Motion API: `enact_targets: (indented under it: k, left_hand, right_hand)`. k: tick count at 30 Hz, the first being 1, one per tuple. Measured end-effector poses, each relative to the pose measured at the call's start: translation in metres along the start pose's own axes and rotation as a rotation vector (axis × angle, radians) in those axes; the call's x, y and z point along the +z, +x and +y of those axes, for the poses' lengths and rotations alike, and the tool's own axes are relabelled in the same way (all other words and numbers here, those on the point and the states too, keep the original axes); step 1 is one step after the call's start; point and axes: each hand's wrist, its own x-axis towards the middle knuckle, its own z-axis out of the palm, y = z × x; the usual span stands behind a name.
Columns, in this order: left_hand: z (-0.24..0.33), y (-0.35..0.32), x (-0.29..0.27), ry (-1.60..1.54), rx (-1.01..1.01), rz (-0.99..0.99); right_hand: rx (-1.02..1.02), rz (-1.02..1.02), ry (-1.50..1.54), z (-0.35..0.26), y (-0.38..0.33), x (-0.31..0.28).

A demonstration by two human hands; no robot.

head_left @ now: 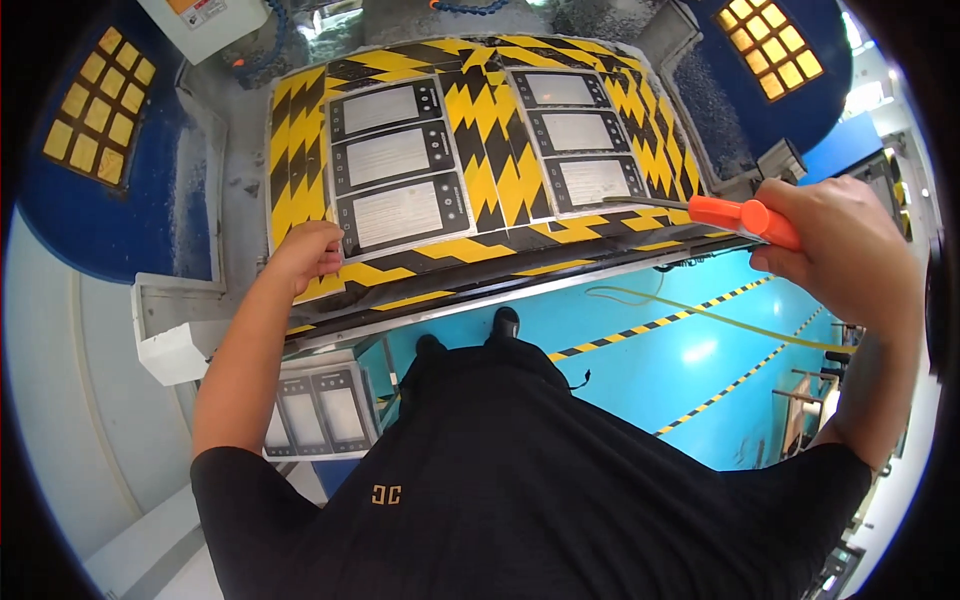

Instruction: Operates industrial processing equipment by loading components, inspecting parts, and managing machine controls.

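Observation:
My right hand (835,240) grips an orange air blow gun (735,215). Its thin metal nozzle (645,202) points left, over the near edge of the right-hand panel sheet (583,130), which carries three black-framed panels with pale windows. On the left lies a similar, larger sheet of three panels (395,165). At that sheet's near left corner is my left hand (308,255), fingers curled in; whether they pinch its edge is hidden. Both sheets rest on a machine bed (500,150) covered with yellow and black striped tape.
Blue machine panels with yellow-lit grid windows (100,105) flank the bed. Below left, more black-framed panels (320,410) stand near the bed's front. A yellow hose (720,318) crosses above the blue floor (640,370), which has striped lines. A white machine head (205,25) hangs at far left.

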Motion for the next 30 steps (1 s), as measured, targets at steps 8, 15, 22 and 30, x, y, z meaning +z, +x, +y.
enact_targets:
  k: [8, 15, 22, 30]
  left_hand:
    - [-0.003, -0.003, -0.01, 0.1, 0.016, -0.069]
    - [0.004, -0.049, 0.007, 0.599, 0.216, -0.002]
    - [-0.013, -0.115, 0.053, 0.839, 0.402, 0.499]
    - [-0.028, -0.09, 0.049, 0.796, 0.283, 0.829]
  right_hand:
    - [0.256, -0.133, 0.163, 0.028, -0.01, 0.065]
    - [0.412, -0.071, 0.229, 0.056, -0.008, 0.154]
    - [0.086, 0.028, 0.43, 0.022, 0.021, 0.177]
    - [-0.001, 0.118, 0.475, 0.054, 0.131, 0.197]
